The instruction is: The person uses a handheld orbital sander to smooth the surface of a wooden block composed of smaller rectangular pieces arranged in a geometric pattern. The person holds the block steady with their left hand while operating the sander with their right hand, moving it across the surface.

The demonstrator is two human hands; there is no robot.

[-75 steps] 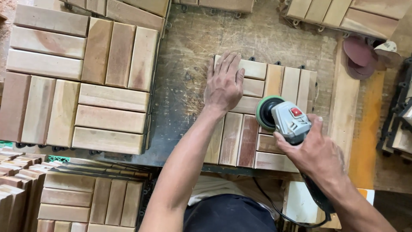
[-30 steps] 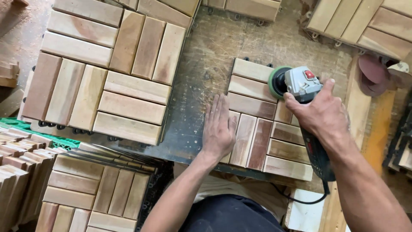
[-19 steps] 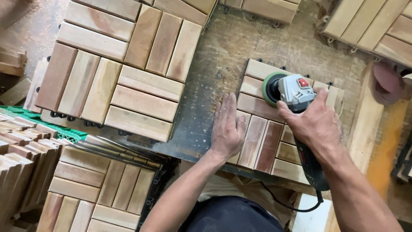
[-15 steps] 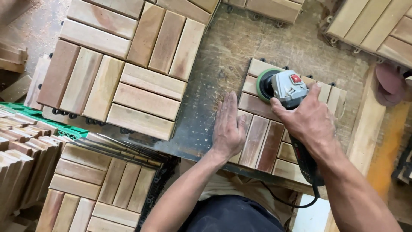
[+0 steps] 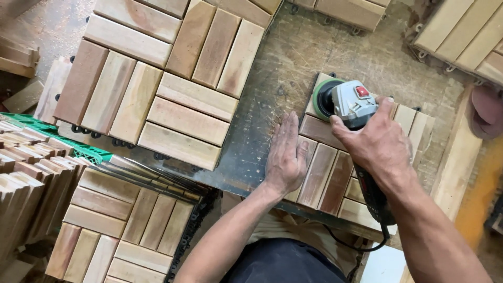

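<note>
Sanding step in hand: right hand (image 5: 378, 142) clamped on grey sander (image 5: 350, 105), green disc at far-left corner of slatted wooden tile (image 5: 335, 173) on scarred surface (image 5: 293, 57). Left hand (image 5: 285, 154) flat, fingers together, bracing tile's near-left edge. Next probably: steady sweep across remaining slats.

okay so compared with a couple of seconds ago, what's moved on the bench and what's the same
The sander went from the near right part of the wooden tile up to its far left corner. The left hand slid from the tile's far left corner down to its near left edge, flat as before. The right hand kept its grip on the sander throughout. The tile and the surrounding stacks stayed put.
</note>
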